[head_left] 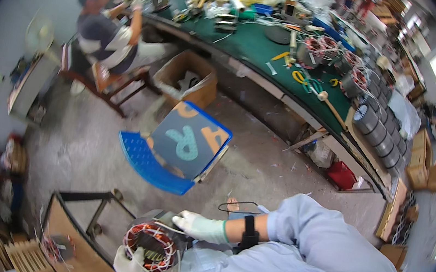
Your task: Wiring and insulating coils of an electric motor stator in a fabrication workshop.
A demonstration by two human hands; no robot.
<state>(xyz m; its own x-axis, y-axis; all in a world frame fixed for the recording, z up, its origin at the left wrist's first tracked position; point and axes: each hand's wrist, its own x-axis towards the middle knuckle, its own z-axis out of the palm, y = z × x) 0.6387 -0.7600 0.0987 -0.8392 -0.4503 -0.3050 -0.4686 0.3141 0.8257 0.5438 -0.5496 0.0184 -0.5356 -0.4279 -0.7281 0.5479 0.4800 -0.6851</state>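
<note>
A motor stator [142, 229] with copper windings, laced with white cord around its ring, is at the lower middle, close to my body. My left hand [130, 270], in a white glove, grips the near left edge of the stator, its fingertips reaching into the ring. On the far right side, my right hand [200, 226], gloved too, closes over the stator's rim beside a loose white lead [170, 228]. The undersides of both hands are hidden. More white leads hang down by my lap.
A blue-edged chair [176, 142] stands ahead. Beyond it are a cardboard box [202, 87] and a long green workbench [257, 47] bearing tools and several stators. A co-worker [107, 33] sits far left. A cart [74, 221] holding another stator [59, 247] is at the lower left.
</note>
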